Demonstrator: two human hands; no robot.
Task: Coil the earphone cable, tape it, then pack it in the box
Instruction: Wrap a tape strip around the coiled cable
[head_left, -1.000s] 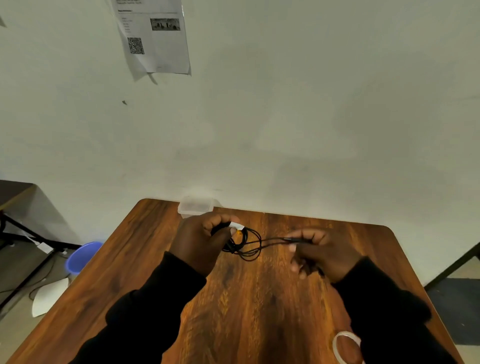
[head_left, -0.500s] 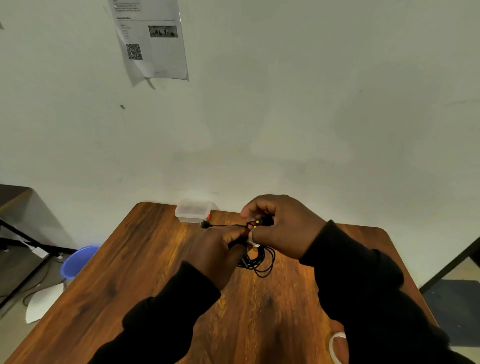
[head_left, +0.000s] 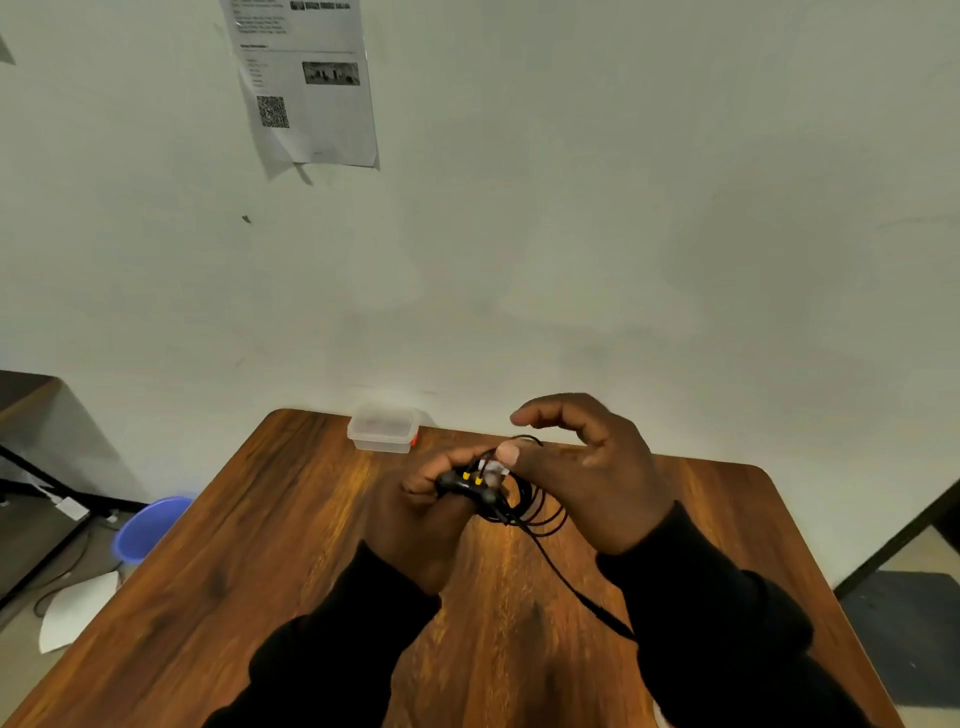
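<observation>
Risk: we judge the loops could spring apart, because the right hand (head_left: 587, 478) has its fingers spread and only its thumb presses near the bundle.
Second risk: the loose tail running down toward the right sleeve (head_left: 727, 623) could snag there and drag turns off the coil.
Earphone cable (head_left: 524, 512): thin, black, gathered in several uneven loops that hang just below the hands, above the desk (head_left: 291, 561); yellow-marked earbud parts sit at the top of the bundle.
Left hand (head_left: 431, 509): fingers clenched on the bundled end of the cable.
Right hand: fingers released and arched; whether the thumb truly pins the cable, we cannot tell.
Box (head_left: 384, 428): clear plastic, at the desk's far edge, well apart from the coil.
Tape: not visible to us here.
</observation>
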